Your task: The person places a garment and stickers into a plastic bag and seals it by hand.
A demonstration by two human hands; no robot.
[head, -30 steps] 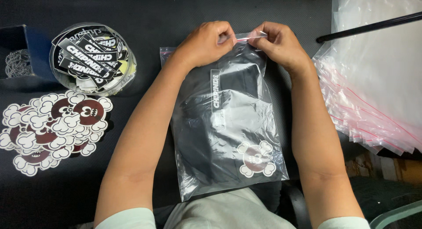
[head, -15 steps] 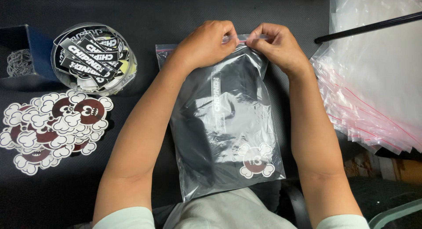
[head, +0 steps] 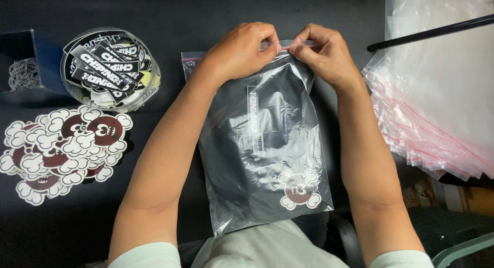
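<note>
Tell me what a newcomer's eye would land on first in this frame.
At centre, the left hand and right hand pinch the top strip of a clear zip bag that holds a dark folded garment and a round cloud-edged sticker in its lower corner. To the left lies a pile of matching stickers below a round clear tub of black label stickers; a stack of empty zip bags lies on the right.
</note>
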